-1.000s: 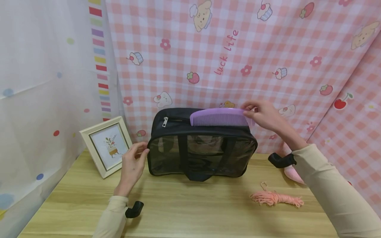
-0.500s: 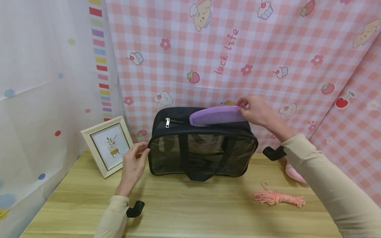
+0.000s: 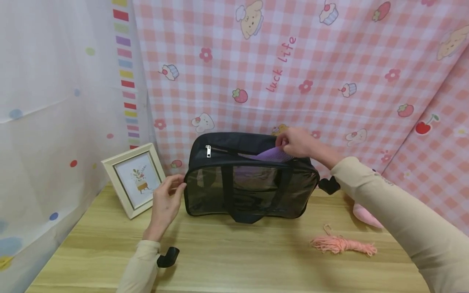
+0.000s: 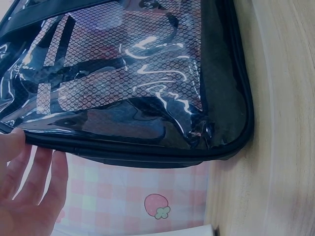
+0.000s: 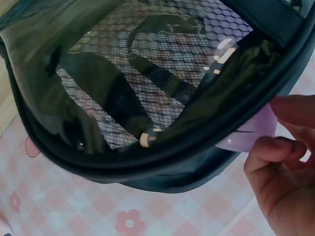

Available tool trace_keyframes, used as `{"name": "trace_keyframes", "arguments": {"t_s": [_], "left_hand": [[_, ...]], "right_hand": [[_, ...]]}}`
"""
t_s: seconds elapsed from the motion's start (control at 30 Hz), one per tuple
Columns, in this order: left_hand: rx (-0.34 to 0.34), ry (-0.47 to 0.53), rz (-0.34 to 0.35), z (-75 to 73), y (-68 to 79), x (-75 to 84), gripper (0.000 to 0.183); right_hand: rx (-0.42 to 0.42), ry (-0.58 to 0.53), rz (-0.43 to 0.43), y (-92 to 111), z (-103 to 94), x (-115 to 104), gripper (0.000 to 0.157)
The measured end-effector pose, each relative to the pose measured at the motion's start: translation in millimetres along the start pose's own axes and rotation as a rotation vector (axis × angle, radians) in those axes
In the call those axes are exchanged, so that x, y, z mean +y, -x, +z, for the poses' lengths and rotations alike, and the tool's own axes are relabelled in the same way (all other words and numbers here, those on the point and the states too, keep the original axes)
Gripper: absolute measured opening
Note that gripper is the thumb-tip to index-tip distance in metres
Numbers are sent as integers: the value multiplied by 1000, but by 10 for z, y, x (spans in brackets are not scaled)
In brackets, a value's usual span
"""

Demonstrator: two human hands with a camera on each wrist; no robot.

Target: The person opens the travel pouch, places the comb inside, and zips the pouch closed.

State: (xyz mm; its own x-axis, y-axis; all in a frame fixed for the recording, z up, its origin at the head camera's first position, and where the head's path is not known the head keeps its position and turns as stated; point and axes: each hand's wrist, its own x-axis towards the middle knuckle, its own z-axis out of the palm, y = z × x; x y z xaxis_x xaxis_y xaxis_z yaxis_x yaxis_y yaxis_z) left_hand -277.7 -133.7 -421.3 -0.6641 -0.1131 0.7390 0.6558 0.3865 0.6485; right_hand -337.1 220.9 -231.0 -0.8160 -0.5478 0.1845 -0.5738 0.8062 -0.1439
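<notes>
A black bag (image 3: pixel 205 195) with see-through front panels stands upright on the table, its top zipper undone. My right hand (image 3: pixel 298 141) pinches one end of a purple comb (image 3: pixel 274 154), whose other end is down inside the bag's opening. In the right wrist view, the comb's end (image 5: pixel 256 130) shows between thumb and fingers just past the bag's edge. My left hand (image 3: pixel 167 199) holds the bag's left side edge; in the left wrist view the thumb lies in front of the piping and the fingers (image 4: pixel 58 172) behind it. The zipper pull (image 3: pixel 208 151) sits at the left end of the opening.
A cream picture frame (image 3: pixel 124 191) leans at the left behind my left hand. To the right, a bundle of pink cord (image 3: pixel 342 245) lies on the wooden table (image 3: pixel 227 256). A pink object (image 3: pixel 366 215) is partly hidden by my right sleeve. Checked cloth hangs behind.
My right hand has moved left and the comb has gone from lying across the bag's top to tilting down into the opening. My left hand stays at the bag's side.
</notes>
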Motion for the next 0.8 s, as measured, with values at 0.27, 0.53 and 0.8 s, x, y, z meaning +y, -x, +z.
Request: {"name": "trace_keyframes", "arguments": {"t_s": [0.27, 0.53, 0.8], "left_hand": [[-13, 5, -16, -15, -7, 36, 17], [-7, 10, 3, -7, -10, 29, 16], [-6, -7, 11, -14, -9, 13, 17]], "right_hand": [[-109, -23, 33, -84, 28, -52, 20], [-214, -89, 87, -37, 139, -52, 29], [-213, -108, 91, -5, 165, -8, 28]]}}
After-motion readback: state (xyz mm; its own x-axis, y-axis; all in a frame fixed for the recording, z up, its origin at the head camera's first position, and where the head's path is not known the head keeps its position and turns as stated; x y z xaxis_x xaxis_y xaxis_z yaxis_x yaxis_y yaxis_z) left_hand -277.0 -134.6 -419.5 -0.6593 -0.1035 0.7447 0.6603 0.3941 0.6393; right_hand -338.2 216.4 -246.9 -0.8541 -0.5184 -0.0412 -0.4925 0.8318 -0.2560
